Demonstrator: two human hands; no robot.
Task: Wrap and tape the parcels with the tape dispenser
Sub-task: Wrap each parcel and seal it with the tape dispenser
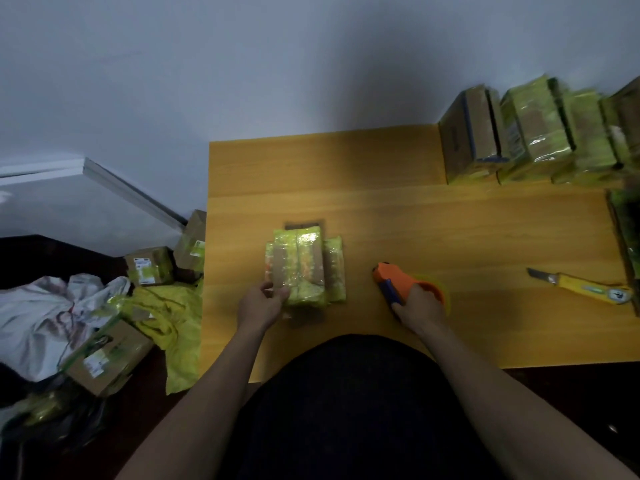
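Note:
A small cardboard parcel [304, 268] bound in yellow-green tape lies near the middle of the wooden table [450, 230]. My left hand [261, 303] grips its near left corner, fingers curled against the side. To the right, my right hand [417, 306] holds the orange and blue tape dispenser [394, 277], which rests on the table with its yellow tape roll partly hidden under my fingers. The dispenser sits about a hand's width right of the parcel, nose pointing away to the left.
A row of taped parcels [533, 136] stands at the table's back right. A yellow utility knife [581, 285] lies at the right edge. On the floor to the left lie several cardboard boxes [107, 355], yellow wrapping [173, 327] and a white bag [38, 320].

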